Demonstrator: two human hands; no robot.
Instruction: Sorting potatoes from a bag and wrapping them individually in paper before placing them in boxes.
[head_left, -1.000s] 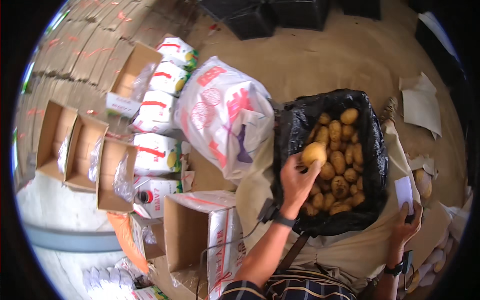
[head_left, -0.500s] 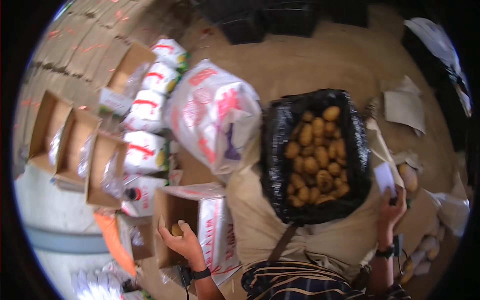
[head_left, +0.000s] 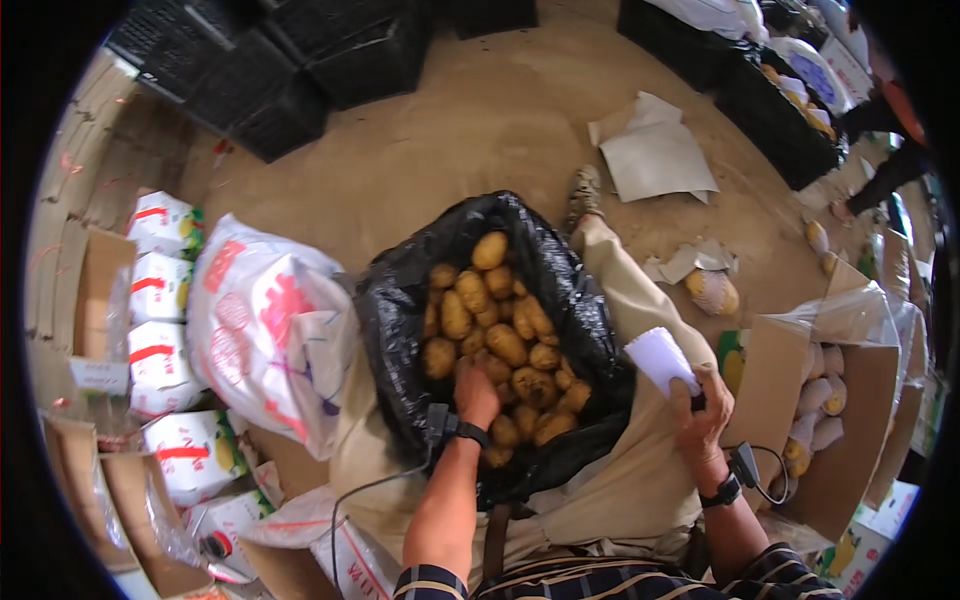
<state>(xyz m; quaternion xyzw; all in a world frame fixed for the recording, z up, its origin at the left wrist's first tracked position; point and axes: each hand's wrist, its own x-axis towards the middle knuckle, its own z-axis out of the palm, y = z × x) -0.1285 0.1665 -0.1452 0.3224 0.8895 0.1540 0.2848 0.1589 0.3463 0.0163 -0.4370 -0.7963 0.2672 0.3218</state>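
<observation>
Brownish-yellow potatoes (head_left: 506,343) fill a container lined with a black plastic bag (head_left: 585,335), which stands between my legs. My left hand (head_left: 476,392) reaches down into it and touches the potatoes; its fingertips are hidden or blurred among them, so their grip does not show. To the right of the container, my right hand (head_left: 705,410) is closed on a white folded piece (head_left: 662,360), paper or foam. It holds this by the lower right corner, above my right leg.
A stuffed white bag (head_left: 270,330) stands at my left, with white printed cartons (head_left: 165,365) beyond it. An open cardboard box (head_left: 860,420) at right holds net-wrapped produce (head_left: 818,395). Black crates (head_left: 365,60) line the back; paper sheets (head_left: 655,150) lie on the floor. Another person's leg (head_left: 875,150) shows far right.
My left hand has moved from the open carton at left into the potatoes. The view has swung right, bringing the box of wrapped produce into sight. My right hand still holds the white piece.
</observation>
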